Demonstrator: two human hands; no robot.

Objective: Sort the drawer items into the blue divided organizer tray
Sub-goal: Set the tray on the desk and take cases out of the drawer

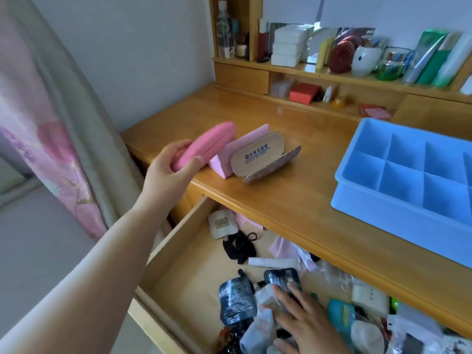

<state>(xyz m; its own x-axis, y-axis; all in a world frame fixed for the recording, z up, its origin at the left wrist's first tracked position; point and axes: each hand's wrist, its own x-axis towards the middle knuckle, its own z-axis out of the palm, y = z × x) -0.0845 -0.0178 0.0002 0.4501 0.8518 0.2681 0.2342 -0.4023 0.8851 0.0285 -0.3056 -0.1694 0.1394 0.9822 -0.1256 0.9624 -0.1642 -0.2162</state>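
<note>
We are holding a closed pink case (204, 148) in our left hand (169, 166), thumb and fingers curled round its near end, and it is hanging above the left part of the wooden desktop (293, 200), just beside a pink folded card (229, 154) and an open glasses case (263, 157) that are lying there. Our right hand (304, 325) is resting with straight, spread fingers on the clutter in the open drawer (178, 251), its fingertips touching a dark sachet (281, 277); it is gripping nothing. More packets, a black hair tie (251, 236) and a white tube (274, 263) are lying in the drawer. The blue divided organizer tray (362, 198) is sitting on the desktop to the right, well apart from the pink case, its visible compartments holding nothing
</note>
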